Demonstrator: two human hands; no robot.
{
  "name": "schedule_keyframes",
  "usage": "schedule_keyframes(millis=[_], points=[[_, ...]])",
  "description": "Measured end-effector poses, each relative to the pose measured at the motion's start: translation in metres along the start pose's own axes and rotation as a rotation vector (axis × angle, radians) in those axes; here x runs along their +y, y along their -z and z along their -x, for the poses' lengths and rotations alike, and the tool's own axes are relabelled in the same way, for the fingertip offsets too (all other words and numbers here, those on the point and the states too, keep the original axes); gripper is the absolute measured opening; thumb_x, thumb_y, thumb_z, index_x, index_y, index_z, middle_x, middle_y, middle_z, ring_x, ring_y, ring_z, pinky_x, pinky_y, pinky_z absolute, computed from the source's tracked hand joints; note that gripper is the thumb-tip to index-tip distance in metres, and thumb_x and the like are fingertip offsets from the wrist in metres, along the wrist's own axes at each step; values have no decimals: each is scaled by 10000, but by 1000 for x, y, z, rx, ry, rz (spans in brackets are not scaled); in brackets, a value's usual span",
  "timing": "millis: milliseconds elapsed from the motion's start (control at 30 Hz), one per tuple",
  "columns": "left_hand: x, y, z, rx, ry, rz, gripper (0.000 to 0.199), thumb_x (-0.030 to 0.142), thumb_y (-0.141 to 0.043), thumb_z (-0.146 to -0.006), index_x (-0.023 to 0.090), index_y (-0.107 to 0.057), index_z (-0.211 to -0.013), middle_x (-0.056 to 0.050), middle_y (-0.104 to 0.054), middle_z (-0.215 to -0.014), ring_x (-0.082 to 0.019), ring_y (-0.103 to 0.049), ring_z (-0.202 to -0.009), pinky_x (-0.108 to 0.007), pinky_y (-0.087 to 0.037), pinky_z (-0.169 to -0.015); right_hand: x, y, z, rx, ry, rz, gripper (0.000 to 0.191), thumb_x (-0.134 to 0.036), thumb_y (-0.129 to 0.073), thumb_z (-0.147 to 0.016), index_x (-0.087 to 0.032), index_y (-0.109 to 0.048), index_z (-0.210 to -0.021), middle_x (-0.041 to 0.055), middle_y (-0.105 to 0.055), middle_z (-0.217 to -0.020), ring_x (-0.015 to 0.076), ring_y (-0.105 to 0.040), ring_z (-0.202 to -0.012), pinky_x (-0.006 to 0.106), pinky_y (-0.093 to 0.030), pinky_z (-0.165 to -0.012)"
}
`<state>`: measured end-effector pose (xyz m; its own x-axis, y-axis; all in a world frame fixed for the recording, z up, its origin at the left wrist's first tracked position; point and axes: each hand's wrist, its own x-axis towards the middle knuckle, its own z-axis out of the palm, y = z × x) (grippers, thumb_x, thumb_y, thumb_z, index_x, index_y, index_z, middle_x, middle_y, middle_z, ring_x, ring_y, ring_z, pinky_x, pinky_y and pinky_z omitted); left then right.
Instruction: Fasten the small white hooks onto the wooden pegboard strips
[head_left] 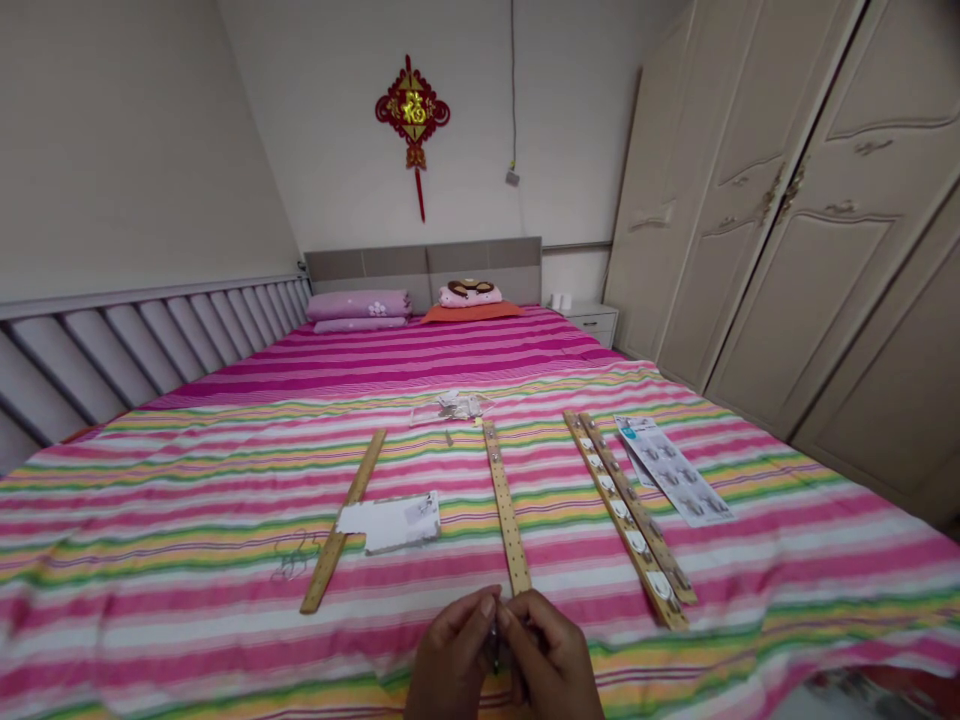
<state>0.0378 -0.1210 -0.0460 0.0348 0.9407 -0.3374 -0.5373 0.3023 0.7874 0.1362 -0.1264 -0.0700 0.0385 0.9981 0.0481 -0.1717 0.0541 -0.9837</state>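
Observation:
My left hand (451, 650) and my right hand (549, 650) meet at the near edge of the striped sheet. Their fingertips pinch together around a small dark, shiny piece (495, 640) whose kind I cannot make out. Just beyond them lies a perforated wooden strip (507, 510) with a couple of small metal pieces near its far end. To the right, two more wooden strips (626, 500) lie side by side, fitted with white and metal pieces. On the left, a torn white card (394, 522) rests across another wooden strip (330, 565).
A printed sheet (679, 475) lies right of the paired strips. Farther back is a clear package with white bits (454, 405). Thin loops of thread or wire (296, 555) lie at left. Folded bedding (364, 305) sits by the headboard (367, 262); a wardrobe (810, 260) stands right.

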Motion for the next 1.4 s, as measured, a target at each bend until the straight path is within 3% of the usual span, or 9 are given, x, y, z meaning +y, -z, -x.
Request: schedule_keyframes(millis=[233, 500, 667, 967, 1200, 1400], points=[[0, 7, -2, 21, -60, -54, 284, 362, -795, -532, 126, -679, -640, 7, -585, -549, -90, -497, -546, -196, -395, -525, 4, -2, 0, -46, -20, 14, 348, -490, -595, -750, -166, -551, -631, -91, -396, -397, 40, -352, -294, 140, -242, -295], [14, 17, -2, -88, 63, -87, 353, 381, -785, -558, 122, -702, -783, -53, -658, -674, -143, -586, -640, -264, -449, -632, 6, 9, -10, -73, -151, -112, 398, -517, -708, -611, -160, -531, -621, -90, -453, -334, 40, -365, -227, 133, -244, -256], [24, 25, 0, -43, 116, -259, 355, 418, -804, -499, 113, -665, -617, -9, -608, -569, -95, -545, -556, -213, -423, -566, -1, 14, -10, -151, -160, -105, 364, -468, -727, -618, -151, -549, -614, -81, -481, -344, 34, -382, -232, 121, -216, -246], [37, 26, 5, -151, 201, -298, 287, 371, -778, -565, 123, -646, -627, -36, -654, -613, -130, -596, -603, -227, -440, -568, 1, 17, -14, -245, -189, -105, 400, -492, -747, -561, -158, -531, -594, -88, -486, -344, 23, -339, -216, 130, -216, -225], [39, 24, 7, -182, 177, -330, 288, 378, -766, -583, 113, -670, -642, -48, -662, -617, -139, -597, -598, -254, -459, -584, -16, 20, -11, -270, -209, -131, 343, -422, -746, -611, -141, -549, -605, -71, -529, -377, 21, -379, -239, 124, -240, -252], [44, 17, 11, -237, 179, -316, 252, 361, -728, -646, 116, -678, -674, -54, -666, -650, -151, -604, -632, -272, -464, -614, -16, 21, -11, -289, -215, -175, 322, -396, -747, -623, -135, -560, -626, -60, -549, -389, 14, -371, -233, 119, -214, -255]])
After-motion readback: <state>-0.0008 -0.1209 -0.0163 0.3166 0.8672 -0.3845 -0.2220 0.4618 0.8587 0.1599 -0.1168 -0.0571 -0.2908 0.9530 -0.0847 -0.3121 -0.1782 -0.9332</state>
